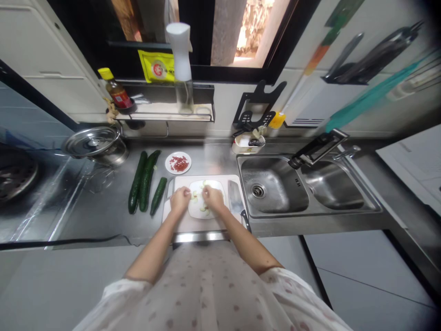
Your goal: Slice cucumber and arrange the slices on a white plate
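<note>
A white square plate [198, 215] rests on a pale cutting board [181, 224], with several thin pale green cucumber slices [205, 210] laid out on it. My left hand [179, 200] is over the plate's left edge, thumb and fingers pinched together. Over the plate's right half, my right hand [212, 198] is closed too, its fingertips close to the slices. Whatever either pinch holds is too small to make out. A cleaver [236, 197] with a black handle lies on the board's right side. Left of the board are two long whole cucumbers [146, 181] and a shorter cucumber piece [158, 196].
Behind the board stands a small white plate [178, 163] of chopped red bits. A lidded steel pot [96, 145] is at the back left. The double sink [275, 184] adjoins the board on the right. A wall shelf [165, 115] carries a sauce bottle [119, 94] and spray bottle [182, 69].
</note>
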Available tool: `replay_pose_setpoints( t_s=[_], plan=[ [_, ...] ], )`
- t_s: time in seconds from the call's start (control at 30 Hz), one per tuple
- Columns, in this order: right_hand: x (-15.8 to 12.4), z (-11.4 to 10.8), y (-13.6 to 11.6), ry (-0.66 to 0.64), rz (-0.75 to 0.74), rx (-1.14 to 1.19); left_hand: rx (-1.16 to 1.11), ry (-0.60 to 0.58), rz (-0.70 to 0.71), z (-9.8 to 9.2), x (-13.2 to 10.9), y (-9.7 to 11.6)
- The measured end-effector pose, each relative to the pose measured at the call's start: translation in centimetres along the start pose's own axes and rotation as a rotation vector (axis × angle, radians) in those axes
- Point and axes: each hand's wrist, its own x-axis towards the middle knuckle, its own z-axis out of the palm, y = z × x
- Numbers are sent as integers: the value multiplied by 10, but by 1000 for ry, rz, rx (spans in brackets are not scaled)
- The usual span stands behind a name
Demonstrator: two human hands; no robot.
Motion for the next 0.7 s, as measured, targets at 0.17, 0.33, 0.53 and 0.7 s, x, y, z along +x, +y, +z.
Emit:
replay_pose_setpoints(
  t_s=[0.17,0.33,0.53,0.7],
  plan=[
    [-18,-21,35,122,102,128,-68,26,-72,-5,-5,-17],
    [-43,-30,63,209,183,190,-163,35,-74,2,-14,-34],
    [-68,-21,75,185,265,217,-327,-1,-110,10,-28,-46],
    [-76,-7,71,85,382,230,-406,-96,-145,12,-38,-43]
  ],
)
